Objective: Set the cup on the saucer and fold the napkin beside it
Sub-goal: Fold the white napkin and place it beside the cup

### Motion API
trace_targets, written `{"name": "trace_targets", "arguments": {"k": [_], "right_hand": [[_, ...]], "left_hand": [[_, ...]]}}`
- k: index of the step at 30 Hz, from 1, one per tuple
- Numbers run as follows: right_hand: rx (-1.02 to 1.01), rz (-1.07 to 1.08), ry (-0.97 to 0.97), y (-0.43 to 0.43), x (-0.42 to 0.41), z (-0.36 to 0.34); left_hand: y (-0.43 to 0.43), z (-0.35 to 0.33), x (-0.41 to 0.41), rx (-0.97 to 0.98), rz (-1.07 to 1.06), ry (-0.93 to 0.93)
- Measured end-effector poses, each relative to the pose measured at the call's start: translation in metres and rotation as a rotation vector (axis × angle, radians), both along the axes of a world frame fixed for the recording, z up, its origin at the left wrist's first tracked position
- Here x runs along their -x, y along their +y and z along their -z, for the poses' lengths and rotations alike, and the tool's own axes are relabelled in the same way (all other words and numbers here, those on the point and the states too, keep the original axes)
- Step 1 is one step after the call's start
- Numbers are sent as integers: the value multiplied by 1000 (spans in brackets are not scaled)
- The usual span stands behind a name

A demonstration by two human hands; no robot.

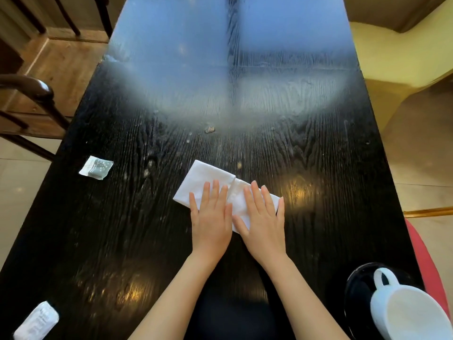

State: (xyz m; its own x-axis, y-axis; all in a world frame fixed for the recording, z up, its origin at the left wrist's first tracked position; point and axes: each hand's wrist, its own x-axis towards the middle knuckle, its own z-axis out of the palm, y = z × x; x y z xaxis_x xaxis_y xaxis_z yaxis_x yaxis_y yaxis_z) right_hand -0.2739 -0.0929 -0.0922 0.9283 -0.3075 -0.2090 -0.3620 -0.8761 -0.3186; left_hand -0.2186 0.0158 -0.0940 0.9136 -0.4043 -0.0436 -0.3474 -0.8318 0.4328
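A white napkin [203, 179] lies folded into a long strip near the middle of the black table [318, 168]. My left hand [212, 217] rests flat on its left half, fingers spread. My right hand [262, 219] presses flat on its right half, covering part of it. Neither hand grips anything. At the bottom right a white cup [407, 312] with its handle pointing away from me stands on a black saucer [355, 290]; the cup reaches past the frame's edge.
A small sachet [96, 167] lies near the table's left edge, and another packet [36, 321] at the front left corner. A dark wooden chair [31, 94] stands to the left, a yellow seat [392, 60] to the right. A crumb [210, 129] sits mid-table.
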Motion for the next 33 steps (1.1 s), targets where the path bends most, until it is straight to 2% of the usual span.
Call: {"name": "trace_targets", "arguments": {"k": [5,9,11,13,16,19,25,30,33], "right_hand": [[-13,150,-10,32,17,-14],[11,211,-92,34,25,-23],[-39,126,-131,19,10,-24],[-120,-119,-116,6,-15,-21],[16,-437,-24,-8,-38,-6],[101,-465,-16,-18,-38,8],[121,-457,3,-18,-38,6],[-60,-552,71,-35,-44,-13],[-57,-678,41,-59,-39,-38]], "left_hand": [[11,2,1,-97,105,4],[22,3,10,-128,-8,-24],[22,4,17,-153,-54,-16],[19,2,21,-187,-57,5],[16,1,21,-233,-58,-32],[17,0,19,-298,-60,-13],[20,-3,19,-336,-21,33],[28,-2,14,-279,55,68],[26,-19,26,-264,184,-47]]}}
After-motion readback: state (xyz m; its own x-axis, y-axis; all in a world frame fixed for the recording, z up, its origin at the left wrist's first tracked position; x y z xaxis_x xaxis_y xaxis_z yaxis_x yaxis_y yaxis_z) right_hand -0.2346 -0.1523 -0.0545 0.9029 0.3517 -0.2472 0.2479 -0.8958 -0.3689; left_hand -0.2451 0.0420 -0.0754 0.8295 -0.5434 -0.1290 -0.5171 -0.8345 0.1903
